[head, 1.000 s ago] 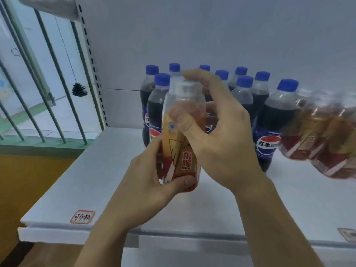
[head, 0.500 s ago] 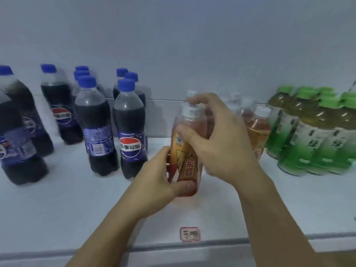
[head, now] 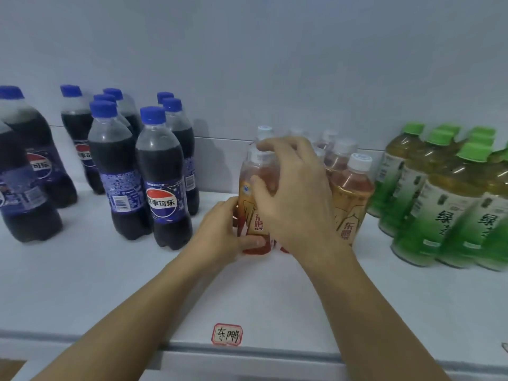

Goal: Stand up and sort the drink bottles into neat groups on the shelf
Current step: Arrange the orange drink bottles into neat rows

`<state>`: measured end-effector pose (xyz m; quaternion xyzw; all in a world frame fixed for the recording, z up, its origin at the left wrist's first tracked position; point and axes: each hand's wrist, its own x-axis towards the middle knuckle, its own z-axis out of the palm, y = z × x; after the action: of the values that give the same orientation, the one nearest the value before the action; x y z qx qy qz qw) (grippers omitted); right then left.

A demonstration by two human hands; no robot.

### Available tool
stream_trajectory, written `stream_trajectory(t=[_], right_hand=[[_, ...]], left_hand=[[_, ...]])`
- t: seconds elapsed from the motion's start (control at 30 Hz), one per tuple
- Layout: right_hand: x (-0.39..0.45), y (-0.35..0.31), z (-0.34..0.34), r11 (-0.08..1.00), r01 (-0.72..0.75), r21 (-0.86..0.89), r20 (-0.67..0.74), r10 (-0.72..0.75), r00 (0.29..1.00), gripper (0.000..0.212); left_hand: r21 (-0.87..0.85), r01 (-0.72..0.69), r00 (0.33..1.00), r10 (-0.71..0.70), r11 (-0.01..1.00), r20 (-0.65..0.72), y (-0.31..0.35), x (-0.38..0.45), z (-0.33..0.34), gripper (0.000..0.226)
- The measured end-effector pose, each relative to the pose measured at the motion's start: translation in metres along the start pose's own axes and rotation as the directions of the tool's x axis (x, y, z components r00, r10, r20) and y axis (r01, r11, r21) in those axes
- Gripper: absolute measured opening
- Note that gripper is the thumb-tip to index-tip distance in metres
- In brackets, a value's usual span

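A plain pale grey-white back wall (head: 275, 50) is rising behind a flat white shelf board (head: 82, 284); soft, even light is falling across both. A red-bordered handwritten paper label (head: 227, 334) is sitting at the board's front edge

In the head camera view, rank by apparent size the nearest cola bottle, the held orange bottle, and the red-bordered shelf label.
1. Nearest cola bottle: looks tallest.
2. Held orange bottle, gripped by the left hand and right hand: somewhat shorter, though partly covered.
3. Shelf label: plainly smallest.
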<state>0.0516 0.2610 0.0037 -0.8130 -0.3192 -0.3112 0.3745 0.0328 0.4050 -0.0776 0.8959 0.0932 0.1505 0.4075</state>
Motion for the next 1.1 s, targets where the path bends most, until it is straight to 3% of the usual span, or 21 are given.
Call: stream_trajectory(t=[0.17,0.3,0.37,0.43,0.53,0.6,0.83,1.1], right_hand=[[-0.022,0.049,-0.020,0.978,0.000,0.208,-0.293,0.063,0.954,0.023],[-0.047,0.096,-0.040,0.950,-0.107,0.292,-0.371,0.216,0.903,0.031],[-0.049,0.115,-0.045,0.864,-0.262,0.429,-0.309,0.413,0.857,0.044],[-0.048,0.132,-0.048,0.722,-0.452,0.525,-0.068,0.564,0.823,0.066],[-0.054,0.145,-0.045,0.602,-0.599,0.527,0.300,0.528,0.795,0.098],[-0.061,0.143,-0.038,0.580,-0.642,0.501,0.446,0.462,0.766,0.098],[-0.069,0.150,-0.017,0.707,-0.608,0.361,0.373,0.488,0.789,0.075],[-0.069,0.145,-0.015,0.731,-0.598,0.329,0.339,0.500,0.797,0.069]], left_hand=[[-0.045,0.028,1.000,-0.028,0.999,0.000,0.004,0.006,0.000,0.060],[-0.065,0.010,0.999,-0.007,0.998,0.041,0.010,0.001,0.002,0.061],[-0.174,-0.028,0.998,0.038,0.984,0.056,0.014,-0.004,0.008,0.066],[-0.315,-0.005,0.998,0.023,0.949,0.055,0.017,-0.005,0.015,0.072],[-0.447,0.032,0.999,-0.027,0.894,0.018,0.014,-0.003,0.025,0.073],[-0.444,0.027,1.000,-0.031,0.895,-0.001,0.011,-0.003,0.028,0.071],[-0.434,0.026,0.998,-0.046,0.901,-0.036,0.011,-0.006,0.031,0.060],[-0.410,0.034,0.995,-0.067,0.911,-0.067,0.009,-0.006,0.034,0.065]])
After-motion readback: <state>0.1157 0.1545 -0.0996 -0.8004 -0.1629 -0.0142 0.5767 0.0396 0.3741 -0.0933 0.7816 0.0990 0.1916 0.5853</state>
